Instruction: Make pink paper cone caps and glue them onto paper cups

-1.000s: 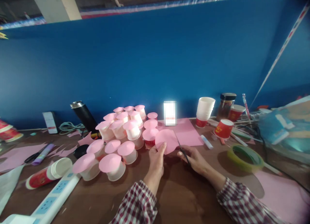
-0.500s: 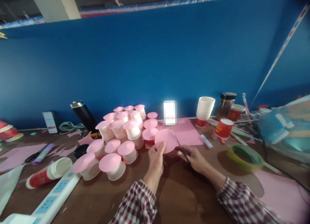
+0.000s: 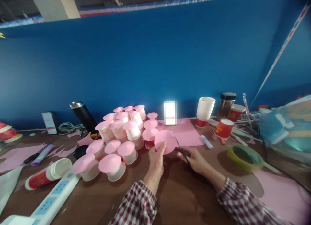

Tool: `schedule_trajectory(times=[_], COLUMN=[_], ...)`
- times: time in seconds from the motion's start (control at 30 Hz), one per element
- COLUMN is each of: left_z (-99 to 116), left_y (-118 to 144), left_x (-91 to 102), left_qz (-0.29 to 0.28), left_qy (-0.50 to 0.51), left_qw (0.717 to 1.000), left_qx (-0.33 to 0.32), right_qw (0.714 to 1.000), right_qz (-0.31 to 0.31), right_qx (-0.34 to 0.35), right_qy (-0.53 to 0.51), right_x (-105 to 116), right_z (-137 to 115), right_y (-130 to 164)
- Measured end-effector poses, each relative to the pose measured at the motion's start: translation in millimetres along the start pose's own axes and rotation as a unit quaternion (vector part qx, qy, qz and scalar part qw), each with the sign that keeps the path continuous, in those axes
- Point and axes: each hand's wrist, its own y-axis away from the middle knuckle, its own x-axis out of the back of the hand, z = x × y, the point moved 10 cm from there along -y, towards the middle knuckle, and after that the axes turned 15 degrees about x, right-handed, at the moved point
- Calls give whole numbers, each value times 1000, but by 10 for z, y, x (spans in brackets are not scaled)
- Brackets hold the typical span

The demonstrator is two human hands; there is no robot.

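Nothing has shifted: left hand [image 3: 156,158] pinches pink disc [image 3: 166,141], right hand [image 3: 194,158] grips scissors [image 3: 181,148].

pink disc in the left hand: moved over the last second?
No. The pink paper disc stays just right of the nearest pink-topped cup, pinched in the left hand; the slight overall shift is camera motion.

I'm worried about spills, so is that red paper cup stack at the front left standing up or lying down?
Lying down: the red cup stack rests on its side on the table, open white mouth facing right, beside the power strip.
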Motion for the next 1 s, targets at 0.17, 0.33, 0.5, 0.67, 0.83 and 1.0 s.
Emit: schedule_trajectory(times=[0.17, 0.33, 0.5, 0.67, 0.83, 1.0], left_z=[-17, -25, -12, -20, -15, -8], left_y=[-28, -7, -5, -24, -23, -3], left_x=[4, -22, -6, 4, 8, -14], left_qz=[-5, -19, -7, -2, -3, -14], left_qy=[-24, -21, -17, -10, -10, -5], left_qw=[1000, 1000, 1000, 1000, 1000, 1000], left_qx=[-9, -4, -7, -3, -7, -6], right_qw=[1000, 1000, 1000, 1000, 1000, 1000], right_qz=[-7, -12, -15, -18, -24, -26], right_qx=[7, 7, 12, 5, 8, -5], right_qy=[1, 8, 16, 7, 10, 11], right_x=[0, 7, 2, -8, -6, 8], right_z=[-26, -26, -60, -75, -82, -15], right_y=[-11, -5, 3, -6, -18, 1])
